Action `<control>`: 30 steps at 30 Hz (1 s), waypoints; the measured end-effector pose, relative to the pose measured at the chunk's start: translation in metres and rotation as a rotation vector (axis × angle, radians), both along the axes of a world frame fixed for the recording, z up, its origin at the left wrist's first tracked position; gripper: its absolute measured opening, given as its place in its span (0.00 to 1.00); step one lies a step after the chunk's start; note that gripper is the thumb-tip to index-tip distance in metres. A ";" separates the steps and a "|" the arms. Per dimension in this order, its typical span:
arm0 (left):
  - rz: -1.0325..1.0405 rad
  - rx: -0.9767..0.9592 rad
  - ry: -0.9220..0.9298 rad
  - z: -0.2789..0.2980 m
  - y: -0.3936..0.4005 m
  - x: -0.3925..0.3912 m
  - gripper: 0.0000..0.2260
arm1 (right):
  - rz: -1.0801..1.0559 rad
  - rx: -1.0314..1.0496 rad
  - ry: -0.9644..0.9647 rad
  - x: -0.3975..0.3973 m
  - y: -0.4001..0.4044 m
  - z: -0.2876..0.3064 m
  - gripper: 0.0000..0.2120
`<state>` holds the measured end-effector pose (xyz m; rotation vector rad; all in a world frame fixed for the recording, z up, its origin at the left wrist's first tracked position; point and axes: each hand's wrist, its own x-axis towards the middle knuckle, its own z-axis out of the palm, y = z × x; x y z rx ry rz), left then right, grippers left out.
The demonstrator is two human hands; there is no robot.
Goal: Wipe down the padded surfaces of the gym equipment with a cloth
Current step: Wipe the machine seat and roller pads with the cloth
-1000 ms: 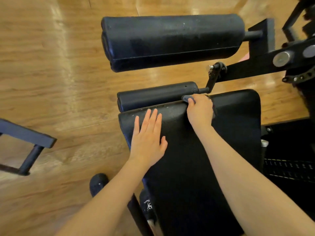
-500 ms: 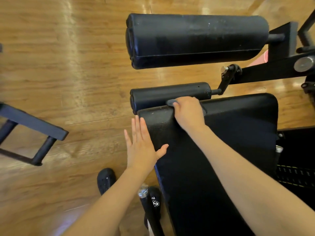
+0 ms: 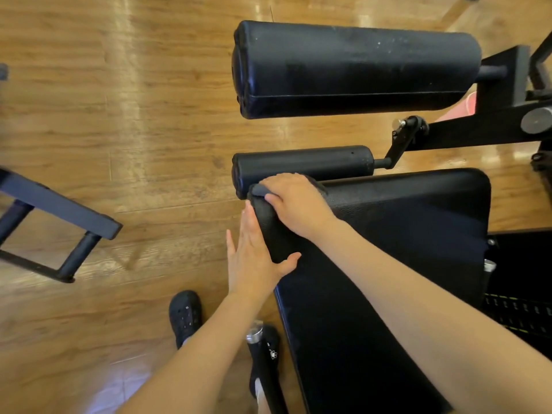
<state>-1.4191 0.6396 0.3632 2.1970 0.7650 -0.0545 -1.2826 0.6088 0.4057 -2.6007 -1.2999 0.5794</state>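
Cloth, dark grey and folded small (image 3: pixel 259 190), is now at the far left corner of the flat black padded bench cushion (image 3: pixel 403 234), pinned under my right hand (image 3: pixel 294 204). Half a second ago that hand was pressing the cloth on the far edge a little way in from that corner, and a second ago nearer the middle of the edge, so the wipe has travelled leftward along the edge and reached its end. My right grip is curled over the cloth, fingers wrapping it down over the rim of the pad; only a small grey fold shows past my fingertips.

My left hand (image 3: pixel 254 258) has moved as well. A second ago it lay flat on top of the cushion; now it is against the cushion's left side edge, fingers straight and together, thumb hooked over the top surface. It holds nothing and seems to be steadying the pad.

I judge the far edge of this cushion to be wiped, with the left side edge the likely next stretch. Beyond the cushion's far edge sits a slim black foam roller pad (image 3: pixel 301 162), and further off a thick black foam roller pad (image 3: pixel 355 67) with pale specks on it, which suggests it has yet to be wiped. Under everything is a glossy wooden plank floor (image 3: pixel 119 115).
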 end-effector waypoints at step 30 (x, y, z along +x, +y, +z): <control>-0.014 0.001 0.014 0.006 -0.005 -0.002 0.55 | -0.211 0.112 -0.274 -0.048 -0.040 -0.014 0.23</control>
